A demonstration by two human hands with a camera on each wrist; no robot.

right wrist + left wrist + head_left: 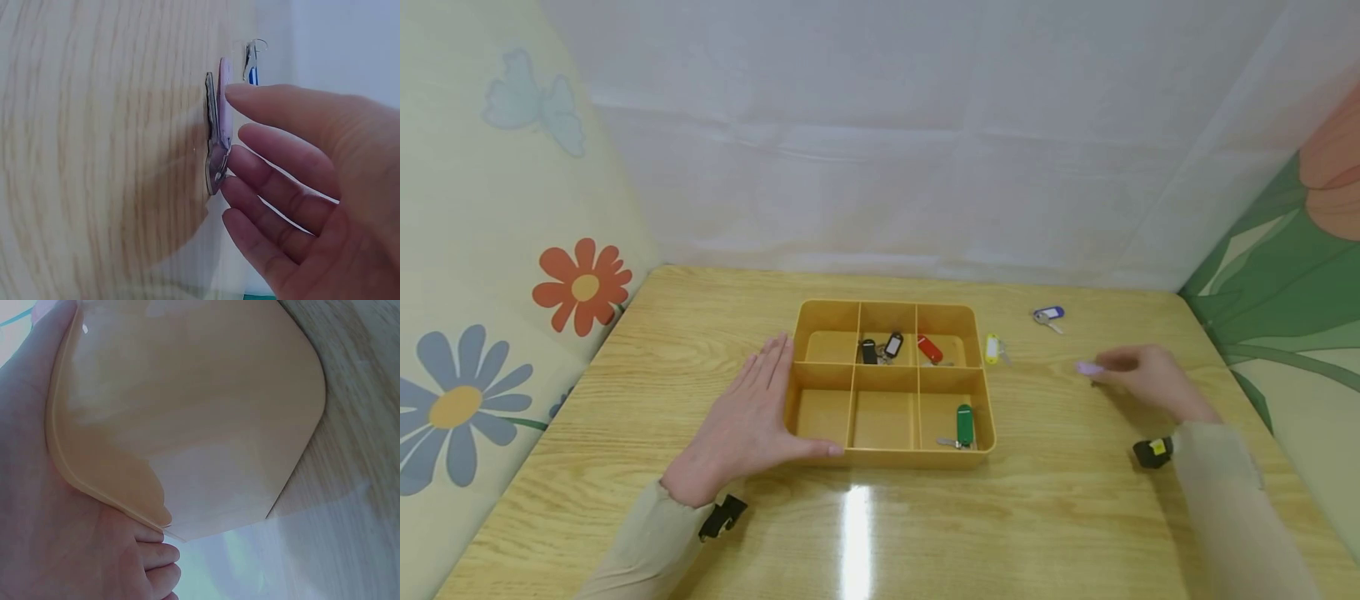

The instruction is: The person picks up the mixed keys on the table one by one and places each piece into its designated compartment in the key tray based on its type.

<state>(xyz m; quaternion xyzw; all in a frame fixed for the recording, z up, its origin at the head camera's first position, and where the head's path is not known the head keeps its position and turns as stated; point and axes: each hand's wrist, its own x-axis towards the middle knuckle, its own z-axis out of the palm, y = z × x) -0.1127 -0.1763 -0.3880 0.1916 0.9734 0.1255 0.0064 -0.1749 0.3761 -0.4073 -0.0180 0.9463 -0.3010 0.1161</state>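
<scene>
My left hand (748,417) lies along the left end of a yellow six-compartment organizer box (887,458), fingers straight against its side and thumb over the front rim. The left wrist view shows the box wall (187,412) against the palm. To the right of the box, my right hand (1150,383) pinches a purple key tag (225,106) between thumb and fingertips. A metal key (212,125) hangs on its ring. Inside the box are two black key tags (892,344) in the back middle compartment, a red key tag (929,348) back right, and a green key tag (965,425) front right.
Just right of the box lies a yellow key tag (992,348) with its key. Farther back is a blue key tag (1050,313) with a key. The wooden table (1045,517) meets a white cloth backdrop (887,167), with patterned panels at both sides.
</scene>
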